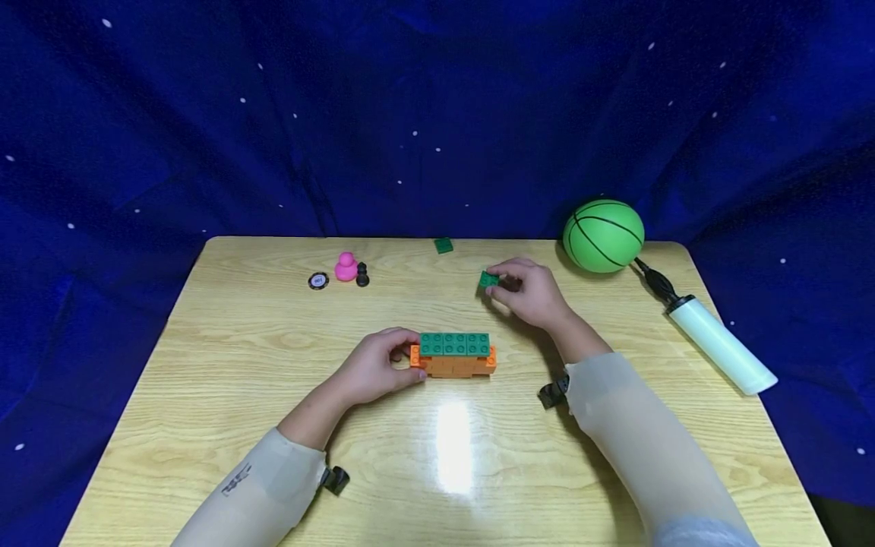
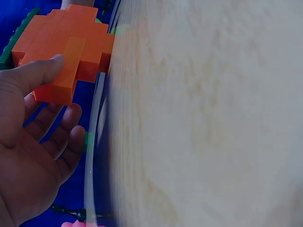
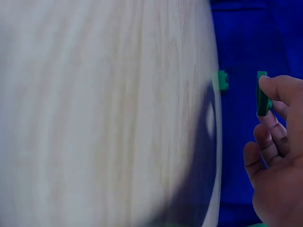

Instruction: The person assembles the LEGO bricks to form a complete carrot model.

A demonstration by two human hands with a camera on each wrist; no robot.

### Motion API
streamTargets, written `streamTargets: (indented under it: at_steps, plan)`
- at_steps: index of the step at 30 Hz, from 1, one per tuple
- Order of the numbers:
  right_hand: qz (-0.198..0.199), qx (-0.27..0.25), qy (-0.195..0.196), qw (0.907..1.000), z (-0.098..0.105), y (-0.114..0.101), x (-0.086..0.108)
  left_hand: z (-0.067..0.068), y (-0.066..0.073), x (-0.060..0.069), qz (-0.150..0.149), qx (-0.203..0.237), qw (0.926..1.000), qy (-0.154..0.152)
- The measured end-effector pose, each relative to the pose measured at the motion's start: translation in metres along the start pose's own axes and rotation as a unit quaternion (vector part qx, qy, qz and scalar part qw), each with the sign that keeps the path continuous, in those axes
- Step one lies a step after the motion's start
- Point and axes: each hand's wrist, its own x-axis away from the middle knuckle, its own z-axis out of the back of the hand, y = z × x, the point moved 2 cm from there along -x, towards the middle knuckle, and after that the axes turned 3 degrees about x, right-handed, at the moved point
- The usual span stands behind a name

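My left hand (image 1: 378,370) holds the left end of a structure of orange building blocks (image 1: 453,368), topped by a row of green blocks (image 1: 454,344). In the left wrist view the thumb presses against the orange blocks (image 2: 66,38), whose outline is stepped. Between thumb and fingertips, my right hand (image 1: 532,295) pinches a flat green building block (image 1: 488,279). That block (image 3: 261,94) appears edge-on in the right wrist view, off the table. Another green block (image 1: 443,245) lies near the table's far edge.
At the back left are a poker chip (image 1: 318,281), a pink rubber duck (image 1: 346,267) and a black chess pawn (image 1: 362,275). A green ball (image 1: 604,236) sits at the back right, beside a hand pump (image 1: 721,346) along the table's right edge.
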Motion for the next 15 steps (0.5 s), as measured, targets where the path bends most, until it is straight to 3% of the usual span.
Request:
streamTargets:
  at_steps: [15]
  plan:
    - [0.049,-0.063,0.007,0.9968,0.015,-0.032,0.043,-0.002,-0.001,0.000,0.005,-0.011,0.9999,0.007]
